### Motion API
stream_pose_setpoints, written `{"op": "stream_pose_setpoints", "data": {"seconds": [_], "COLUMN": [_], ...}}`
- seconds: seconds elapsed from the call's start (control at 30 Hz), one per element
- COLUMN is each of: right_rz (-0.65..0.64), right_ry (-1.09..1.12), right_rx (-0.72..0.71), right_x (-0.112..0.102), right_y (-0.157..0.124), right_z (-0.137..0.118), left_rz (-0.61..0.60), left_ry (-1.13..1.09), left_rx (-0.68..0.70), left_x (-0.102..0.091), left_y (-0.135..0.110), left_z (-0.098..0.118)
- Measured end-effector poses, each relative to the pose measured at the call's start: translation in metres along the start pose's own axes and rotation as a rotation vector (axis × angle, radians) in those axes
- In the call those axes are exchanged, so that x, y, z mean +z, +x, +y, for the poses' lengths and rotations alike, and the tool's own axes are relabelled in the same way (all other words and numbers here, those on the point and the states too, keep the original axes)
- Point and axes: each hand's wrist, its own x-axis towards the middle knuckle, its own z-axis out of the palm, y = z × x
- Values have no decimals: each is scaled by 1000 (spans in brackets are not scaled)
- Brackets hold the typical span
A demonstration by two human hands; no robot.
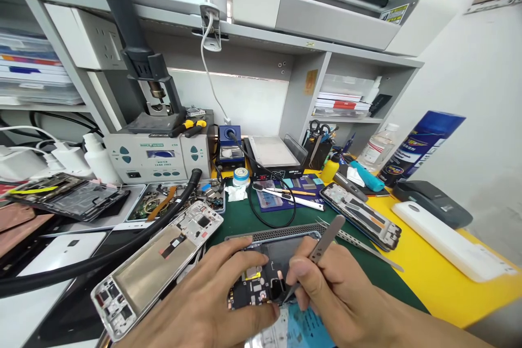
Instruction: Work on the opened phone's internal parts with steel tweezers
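Bright, even white light over the counter [440, 293], soft shadow beneath the grey shelf [265, 35], dull sheen on the silver phone frame [149, 263], wide-angle stretch slanting the blue spray can [420, 147], tiny circuit board [253, 286] details soft.

Opened phone [269, 269]: dark interior and small components exposed, lying crosswise
Tweezers [325, 242]: grey metal, slanting, tips down at phone's near edge

Smooth metal tweezers [327, 238], matt green mat [238, 216]
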Motion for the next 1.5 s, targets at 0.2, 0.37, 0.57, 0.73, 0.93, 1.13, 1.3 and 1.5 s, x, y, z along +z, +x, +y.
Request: {"op": "stream_pose_setpoints", "data": {"seconds": [0.2, 0.37, 0.57, 0.73, 0.93, 1.13, 1.3, 1.5], "right_rz": [-15, -26, -25, -30, -43, -32, -37, -7], "right_ry": [53, 64, 77, 80, 54, 49, 17, -8], "right_rx": [39, 48, 69, 65, 62, 57, 24, 5], "right_x": [-2, -2, 1, 0, -2, 0, 0, -2], "right_y": [0, -1, -3, -3, -4, -2, 0, -1], "right_z": [-3, -1, 1, 4, 3, 0, 2, 0], "left_rz": [-1, 15, 121, 284, 260, 41, 84, 59], "left_ry": [3, -25, 4, 53, 44, 3, 39, 5], "left_rx": [-11, -13, -7, -80, -69, 31, 79, 48], "left_x": [0, -1, 5, 16, 9, -1, -2, 2], "left_y": [0, -1, 2, 8, 8, 1, 3, 2], "left_z": [2, -1, 3, 14, 10, -2, -3, -2]}}
